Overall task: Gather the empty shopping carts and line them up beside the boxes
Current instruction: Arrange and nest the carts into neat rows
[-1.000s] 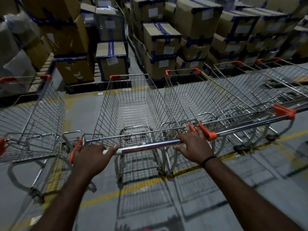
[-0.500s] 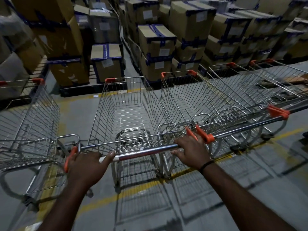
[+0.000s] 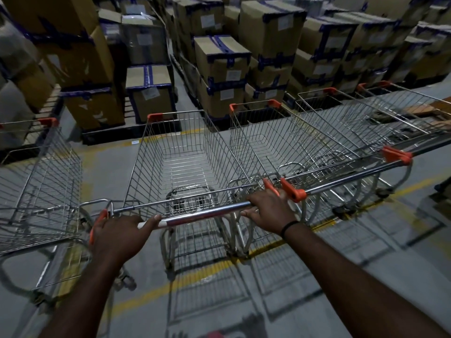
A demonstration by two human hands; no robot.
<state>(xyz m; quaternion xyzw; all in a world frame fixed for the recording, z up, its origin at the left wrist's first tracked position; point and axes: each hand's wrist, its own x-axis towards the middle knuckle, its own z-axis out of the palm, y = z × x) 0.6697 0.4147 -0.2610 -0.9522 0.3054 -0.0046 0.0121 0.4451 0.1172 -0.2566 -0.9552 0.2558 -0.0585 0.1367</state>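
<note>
Both hands are wrapped around the handle bar [image 3: 202, 213] of the middle cart [image 3: 185, 167], the left hand [image 3: 117, 232] near its orange end cap at seven o'clock and the right hand [image 3: 268, 208] at five o'clock. The cart's empty basket points toward twelve o'clock at the stacked boxes [image 3: 222, 69]. Another cart [image 3: 39, 186] stands at nine o'clock, and more carts [image 3: 317, 142] line up from two to three o'clock.

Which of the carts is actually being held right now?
The middle cart: left hand and right hand both grip its handle bar. The carts on either side stand untouched.
</note>
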